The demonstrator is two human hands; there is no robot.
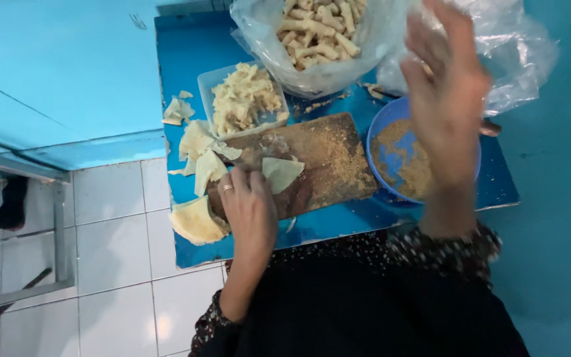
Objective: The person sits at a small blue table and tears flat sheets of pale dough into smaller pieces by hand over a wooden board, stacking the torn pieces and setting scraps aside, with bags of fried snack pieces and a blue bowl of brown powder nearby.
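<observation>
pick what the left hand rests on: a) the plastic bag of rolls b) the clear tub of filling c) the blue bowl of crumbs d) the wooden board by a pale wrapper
d: the left hand lies on the wooden board, fingers at a pale wrapper; the right hand is raised above the blue bowl.

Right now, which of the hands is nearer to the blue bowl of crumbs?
Right. The right hand is raised directly above the blue bowl; the left hand rests on the wooden board, away to its left.

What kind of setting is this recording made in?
Probably a small home or street food-prep spot: a blue table with a crumb-dusted wooden board, a plastic bag of finished rolls and a tub of filling, over a white tiled floor.
</observation>
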